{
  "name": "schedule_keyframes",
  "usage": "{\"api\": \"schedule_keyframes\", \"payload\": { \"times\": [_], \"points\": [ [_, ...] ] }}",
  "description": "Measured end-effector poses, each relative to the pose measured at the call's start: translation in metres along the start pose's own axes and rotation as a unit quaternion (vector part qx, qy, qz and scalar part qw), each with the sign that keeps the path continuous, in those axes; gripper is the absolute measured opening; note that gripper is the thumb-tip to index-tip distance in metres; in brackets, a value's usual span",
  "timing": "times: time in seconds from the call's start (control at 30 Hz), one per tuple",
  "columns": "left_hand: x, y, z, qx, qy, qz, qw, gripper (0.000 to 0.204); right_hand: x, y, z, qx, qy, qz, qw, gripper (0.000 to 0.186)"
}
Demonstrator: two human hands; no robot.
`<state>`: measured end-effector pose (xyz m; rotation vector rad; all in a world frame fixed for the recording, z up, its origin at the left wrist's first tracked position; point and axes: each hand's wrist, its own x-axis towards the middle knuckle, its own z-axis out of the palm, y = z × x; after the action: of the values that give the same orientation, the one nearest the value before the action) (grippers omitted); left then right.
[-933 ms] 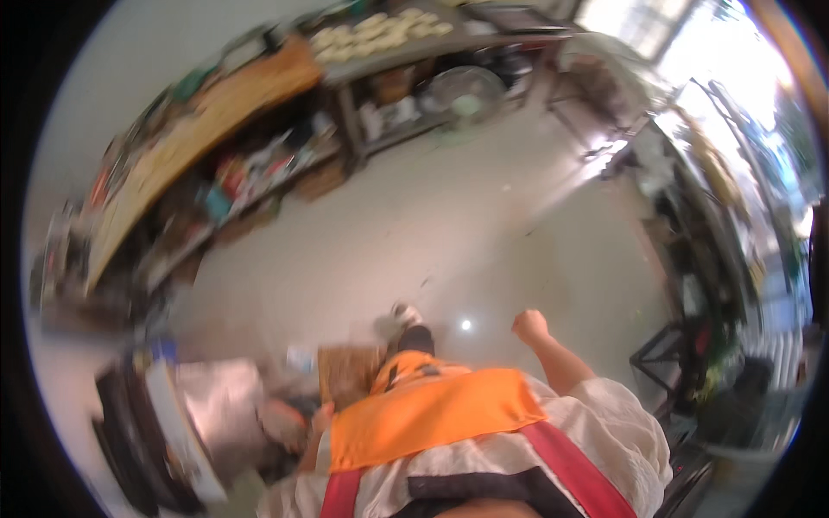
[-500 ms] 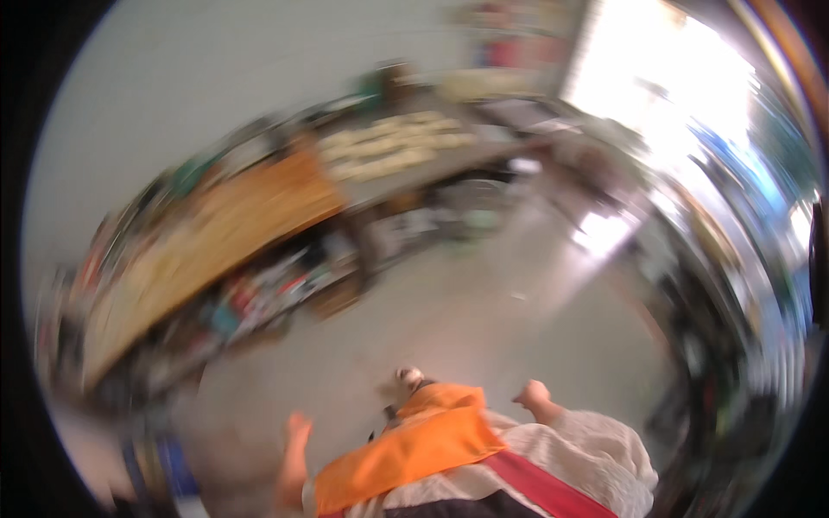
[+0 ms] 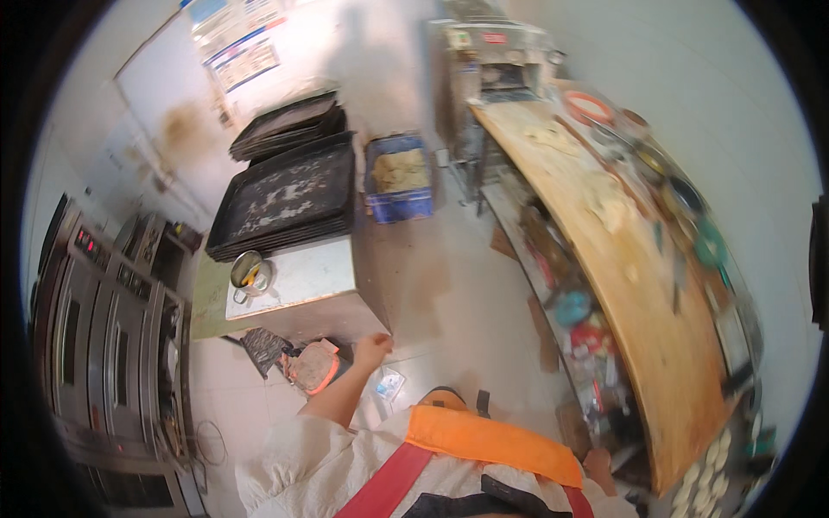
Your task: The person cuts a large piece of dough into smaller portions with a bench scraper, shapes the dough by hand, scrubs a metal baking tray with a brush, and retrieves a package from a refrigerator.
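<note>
Right now, nothing shows in either of the 2 hands. The left hand (image 3: 373, 350) looks loosely curled, near the lower corner of a box-shaped, white-topped surface (image 3: 321, 281) with brownish sides; I cannot tell whether it touches. The right hand (image 3: 596, 464) is low beside an orange cloth apron (image 3: 492, 440), near a long, pale wooden surface (image 3: 669, 371); its fingers are hidden, so I cannot tell if they are spread or closed.

Ahead and to the left, the white-topped surface carries black, rectangular baking trays (image 3: 281, 200) and 1 round, silvery metal mug (image 3: 262, 282). That surface looks rigid and probably heavy, best gripped at 2 corners. The trays should be stiff, with raised rims offering a hold on opposite sides; together they would likely weigh plenty, and the pale residue on top could feel slick. The mug seems light and hard; its side handle suits a grip, kept level for the yellow item inside.
</note>
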<state>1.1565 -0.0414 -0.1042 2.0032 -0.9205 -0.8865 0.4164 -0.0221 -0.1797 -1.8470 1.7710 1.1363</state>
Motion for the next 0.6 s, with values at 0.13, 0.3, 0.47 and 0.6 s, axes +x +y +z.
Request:
{"api": "schedule_keyframes", "payload": {
  "times": [0.13,0.3,0.47,0.6],
  "points": [
    [0.065,0.065,-0.076,-0.197,0.227,0.002,0.954,0.022,0.101,-0.038,-0.181,0.113,0.263,-0.057,0.956,0.024],
    [0.172,0.090,-0.190,-0.317,0.401,-0.011,0.859,0.027,0.208,-0.185,-0.317,0.184,0.181,-0.228,0.939,0.027],
    [0.232,0.098,-0.274,-0.257,0.425,-0.231,0.837,0.047,0.206,-0.315,-0.460,0.333,0.016,-0.371,0.867,0.034],
    [0.264,0.112,-0.270,-0.222,0.418,-0.302,0.828,0.033,0.344,-0.350,-0.487,0.222,0.033,-0.382,0.896,0.036]
  ]
}}
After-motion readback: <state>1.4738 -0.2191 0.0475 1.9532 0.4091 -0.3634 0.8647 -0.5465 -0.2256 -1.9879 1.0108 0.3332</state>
